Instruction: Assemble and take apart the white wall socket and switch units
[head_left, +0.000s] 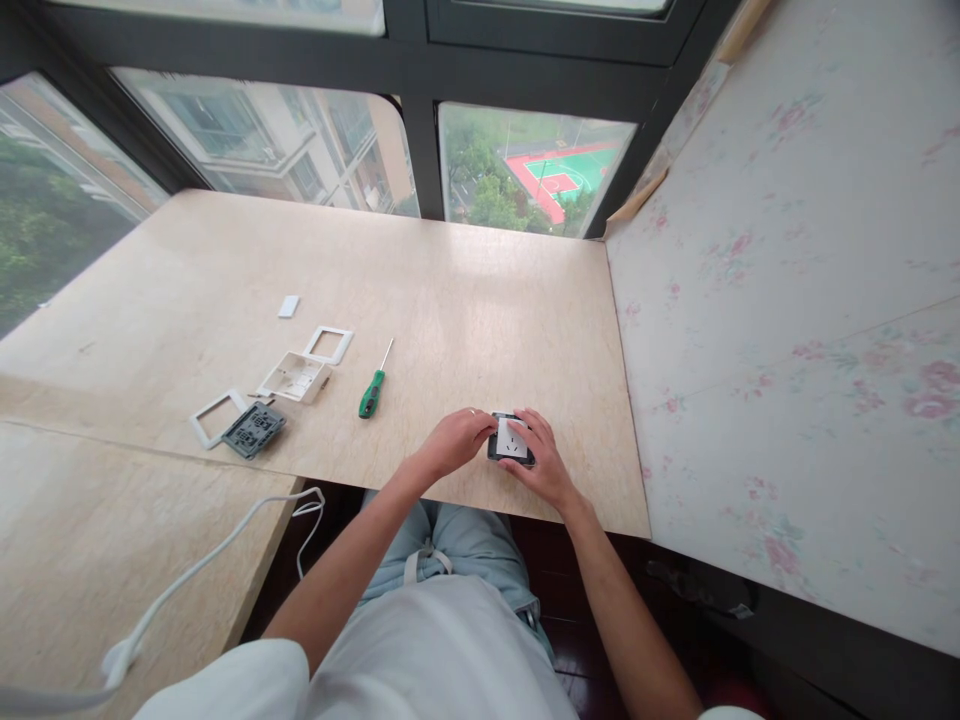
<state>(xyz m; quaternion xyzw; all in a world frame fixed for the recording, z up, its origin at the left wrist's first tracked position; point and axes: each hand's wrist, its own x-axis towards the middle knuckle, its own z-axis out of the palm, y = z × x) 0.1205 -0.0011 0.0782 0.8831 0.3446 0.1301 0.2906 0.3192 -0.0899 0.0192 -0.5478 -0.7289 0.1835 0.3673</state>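
White-faced wall socket [512, 440] sat in its dark grey surround near the tabletop's front edge, toward the right corner. Right hand [546, 462] gripped it, thumb on the near side, fingers over the far side. Left hand [459, 443] was curled, fingertips at the socket's left edge; cannot tell if they pinched anything.

Work looked partway: white face and grey surround were together, but no white frame was around them. Cannot tell from this whether parts were going together or coming apart.

Along the front edge, farther left, a grey socket module [253, 430] lay loose, on or against a white frame [204, 428]; contact unclear. Green-handled screwdriver [371, 393] lay between that group and the hands, held by neither. White back box [295, 377] lay open side up, apart from the wall socket. Second white frame [344, 346] was just beyond it, also unfitted. Small white plate [289, 306] lay loose farthest out, toward the tabletop's [480, 300] window edge. Screws too small to make out.
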